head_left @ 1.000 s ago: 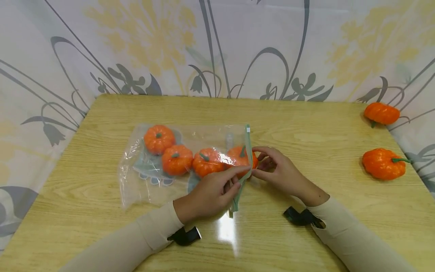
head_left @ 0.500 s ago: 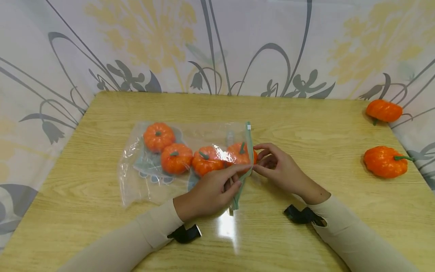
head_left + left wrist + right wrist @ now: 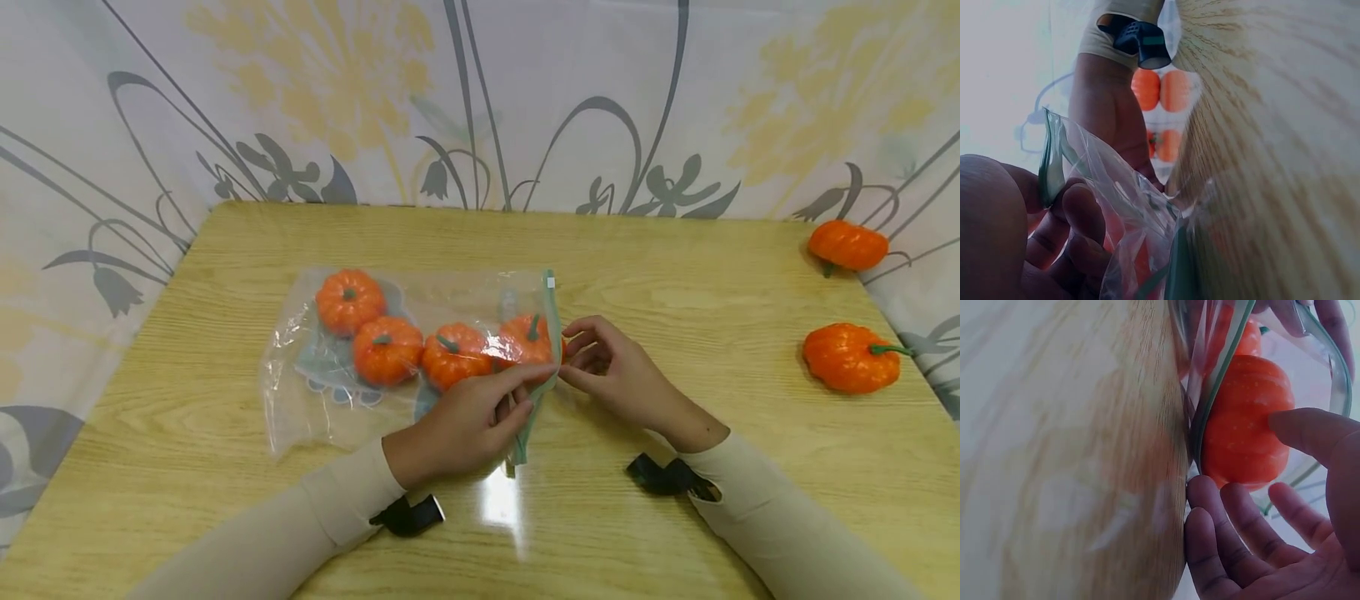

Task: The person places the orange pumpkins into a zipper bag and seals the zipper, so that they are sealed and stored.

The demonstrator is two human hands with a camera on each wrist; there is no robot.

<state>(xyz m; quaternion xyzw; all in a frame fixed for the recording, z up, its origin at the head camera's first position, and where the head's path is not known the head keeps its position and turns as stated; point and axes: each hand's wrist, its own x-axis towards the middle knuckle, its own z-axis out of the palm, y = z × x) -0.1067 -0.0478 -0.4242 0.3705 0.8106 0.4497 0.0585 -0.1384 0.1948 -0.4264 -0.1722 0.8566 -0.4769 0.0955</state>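
One pumpkin [image 3: 1247, 428] sits in the mouth [image 3: 552, 321] of the bag [image 3: 435, 292], mostly inside, its last part poking out toward my right hand [image 3: 618, 375]. The bag's long axis runs sideways across the bench [image 3: 675, 275], mouth at its right end, so that pumpkin lies directly left of my right hand, the nearer one to its exposed side. My right thumb and fingertips are curved about that side, holding it. My left hand [image 3: 461, 425] pinches the bag's green edge at the near part of the mouth. Deeper in the bag are three more pumpkins [image 3: 388, 351], the closest just beside the first; I judge that any push along the bag would press against it. Two loose pumpkins [image 3: 851, 358] lie well right of the bag.
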